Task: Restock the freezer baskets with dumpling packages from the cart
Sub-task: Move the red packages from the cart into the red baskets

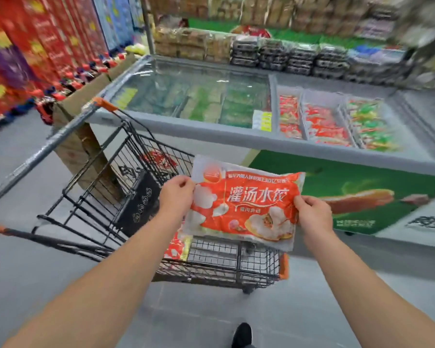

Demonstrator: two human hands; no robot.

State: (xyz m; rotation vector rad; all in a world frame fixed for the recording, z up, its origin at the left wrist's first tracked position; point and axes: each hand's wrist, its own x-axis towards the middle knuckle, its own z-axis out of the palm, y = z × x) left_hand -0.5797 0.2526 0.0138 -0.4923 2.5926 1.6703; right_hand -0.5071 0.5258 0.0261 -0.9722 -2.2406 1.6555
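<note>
Dumpling package (246, 204), red-orange, held flat in air between both hands, above cart (141, 197) basket. Left hand (176, 194): fingers curled, pinching package's left edge; thumb on top face, other fingers under bag, hidden. Right hand (312, 212): fingers curled, pinching right edge; thumb on top, rest beneath. Package spans gap between the two grips, printed face up. Second red package (175, 247) below left-hand fingers, inside cart. Freezer (236, 139) beyond fingertips, well apart; open section baskets (324, 121) hold red and green packs.
</note>
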